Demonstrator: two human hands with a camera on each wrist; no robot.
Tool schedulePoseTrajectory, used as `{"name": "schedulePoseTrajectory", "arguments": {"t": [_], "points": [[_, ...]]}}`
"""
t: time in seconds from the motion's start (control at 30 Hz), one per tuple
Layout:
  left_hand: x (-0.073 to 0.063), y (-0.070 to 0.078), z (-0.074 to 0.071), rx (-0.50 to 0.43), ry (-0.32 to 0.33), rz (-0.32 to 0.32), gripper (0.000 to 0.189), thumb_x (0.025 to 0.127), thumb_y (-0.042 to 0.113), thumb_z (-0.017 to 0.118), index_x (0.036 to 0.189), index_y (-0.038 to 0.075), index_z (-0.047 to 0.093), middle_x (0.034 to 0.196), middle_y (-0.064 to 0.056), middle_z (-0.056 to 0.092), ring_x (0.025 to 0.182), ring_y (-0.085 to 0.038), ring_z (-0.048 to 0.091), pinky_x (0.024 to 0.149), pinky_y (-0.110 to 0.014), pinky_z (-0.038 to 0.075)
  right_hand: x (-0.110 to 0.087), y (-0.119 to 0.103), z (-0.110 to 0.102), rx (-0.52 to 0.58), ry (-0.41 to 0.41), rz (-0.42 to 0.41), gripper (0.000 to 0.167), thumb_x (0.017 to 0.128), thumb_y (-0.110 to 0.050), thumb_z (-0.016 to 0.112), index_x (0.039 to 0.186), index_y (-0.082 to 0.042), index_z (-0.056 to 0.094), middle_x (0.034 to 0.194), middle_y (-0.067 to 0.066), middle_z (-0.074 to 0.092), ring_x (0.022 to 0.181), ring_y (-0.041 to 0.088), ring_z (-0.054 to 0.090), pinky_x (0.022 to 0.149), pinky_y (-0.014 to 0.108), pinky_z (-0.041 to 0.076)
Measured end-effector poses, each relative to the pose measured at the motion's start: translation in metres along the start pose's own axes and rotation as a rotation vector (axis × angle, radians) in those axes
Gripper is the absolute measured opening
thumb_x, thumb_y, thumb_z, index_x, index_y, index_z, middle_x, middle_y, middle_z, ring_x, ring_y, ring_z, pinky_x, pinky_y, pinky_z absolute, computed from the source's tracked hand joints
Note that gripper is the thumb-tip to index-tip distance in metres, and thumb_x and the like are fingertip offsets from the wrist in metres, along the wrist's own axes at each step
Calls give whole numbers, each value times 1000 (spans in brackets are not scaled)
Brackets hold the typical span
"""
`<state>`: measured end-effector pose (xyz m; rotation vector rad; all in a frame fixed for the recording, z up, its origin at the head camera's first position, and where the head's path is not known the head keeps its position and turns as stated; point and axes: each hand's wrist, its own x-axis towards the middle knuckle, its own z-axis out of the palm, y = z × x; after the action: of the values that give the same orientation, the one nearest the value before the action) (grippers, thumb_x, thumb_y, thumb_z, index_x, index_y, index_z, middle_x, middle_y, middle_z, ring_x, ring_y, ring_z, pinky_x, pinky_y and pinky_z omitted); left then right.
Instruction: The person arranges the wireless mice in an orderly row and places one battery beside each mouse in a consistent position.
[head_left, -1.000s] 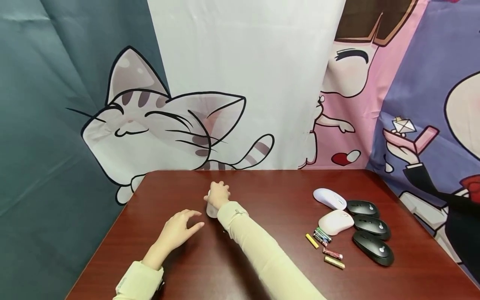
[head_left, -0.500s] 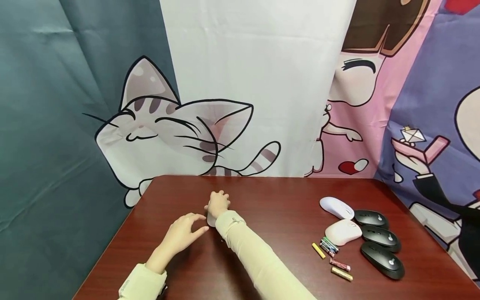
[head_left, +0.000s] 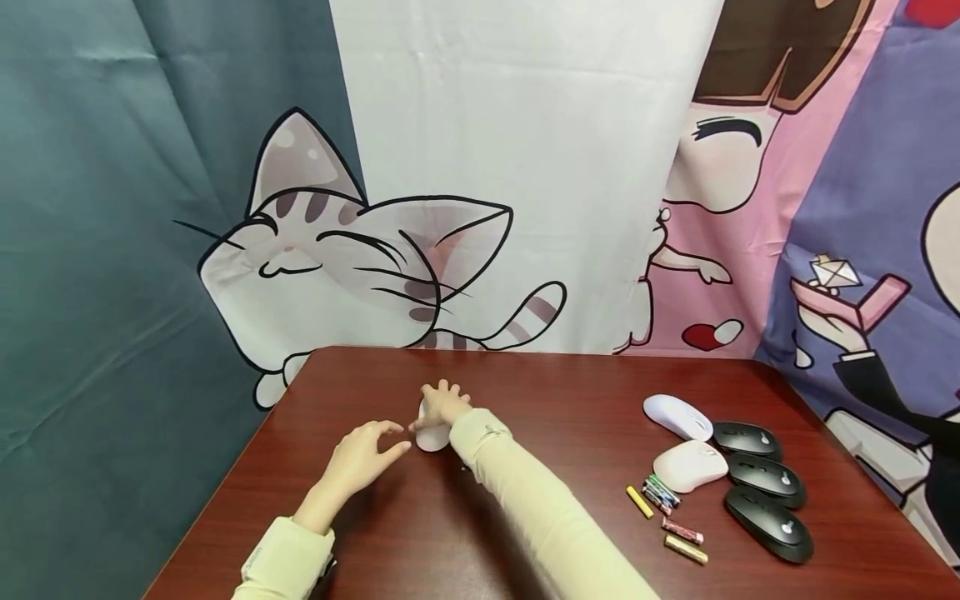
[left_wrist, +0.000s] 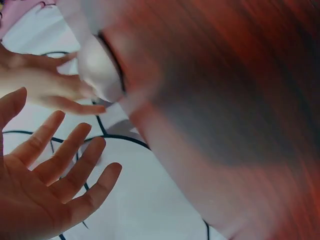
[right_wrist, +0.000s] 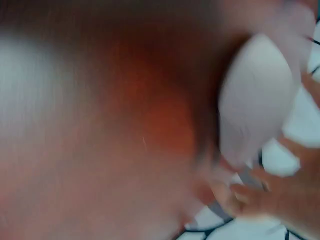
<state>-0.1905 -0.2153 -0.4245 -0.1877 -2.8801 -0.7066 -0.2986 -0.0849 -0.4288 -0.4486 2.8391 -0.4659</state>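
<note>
A white computer mouse (head_left: pixel 432 435) lies on the table left of the middle. Over its far, right side my right hand (head_left: pixel 446 405) hovers with spread fingers, partly hiding it. In the left wrist view the mouse (left_wrist: pixel 101 70) stands out beside the right hand's loosened, blurred fingers. Most of the mouse's top (right_wrist: pixel 257 97) is uncovered in the blurred right wrist view; whether a fingertip still touches it, I cannot tell. My left hand (head_left: pixel 356 457) is held nearby, to the left, fingers extended and thumb apart, holding nothing.
On the right side of the table (head_left: pixel 540 475) are two more white mice (head_left: pixel 690 466) and a group of black mice (head_left: pixel 768 523). Several small batteries (head_left: pixel 662 493) lie in front of them, including a yellow one (head_left: pixel 640 502). A cartoon-printed cloth (head_left: pixel 360 250) hangs behind.
My right hand has loosened from the white mouse and shifted right, so more of the mouse shows. The left hand has stayed nearly in place. The head view has shifted slightly.
</note>
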Motion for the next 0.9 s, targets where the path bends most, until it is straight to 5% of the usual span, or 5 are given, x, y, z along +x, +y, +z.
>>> {"name": "schedulePoseTrajectory", "arguments": {"t": [0.13, 0.3, 0.6, 0.9], "points": [[5, -2, -2, -8, -12, -49, 31, 86, 32, 66, 109, 10, 68, 107, -10, 68, 96, -30, 63, 72, -48, 49, -5, 9, -13, -112, -132, -94, 82, 71, -39, 80, 141, -24, 40, 134, 7, 42, 118, 26, 44, 89, 43, 46], [13, 1, -5, -15, -20, -52, 32, 87, 31, 65, 110, 10, 67, 108, -12, 68, 98, -31, 63, 73, -49, 49, -6, 12, -10, -203, -69, -206, 74, 69, -35, 82, 133, -15, 50, 123, 8, 52, 110, 25, 49, 87, 37, 48], [30, 11, -5, -61, -17, -74, 33, 87, 32, 64, 111, 9, 67, 107, -15, 68, 100, -32, 63, 77, -50, 48, 25, 30, 12, -241, -7, -176, 79, 62, -43, 85, 128, -17, 53, 119, 10, 52, 108, 27, 47, 86, 39, 47], [58, 20, 4, -39, -13, -56, 34, 87, 32, 63, 111, 8, 67, 103, -14, 68, 97, -31, 63, 76, -51, 49, -4, 33, -7, -218, -67, -248, 84, 77, -51, 71, 146, -22, 32, 145, 13, 37, 130, 30, 37, 100, 47, 38]]}}
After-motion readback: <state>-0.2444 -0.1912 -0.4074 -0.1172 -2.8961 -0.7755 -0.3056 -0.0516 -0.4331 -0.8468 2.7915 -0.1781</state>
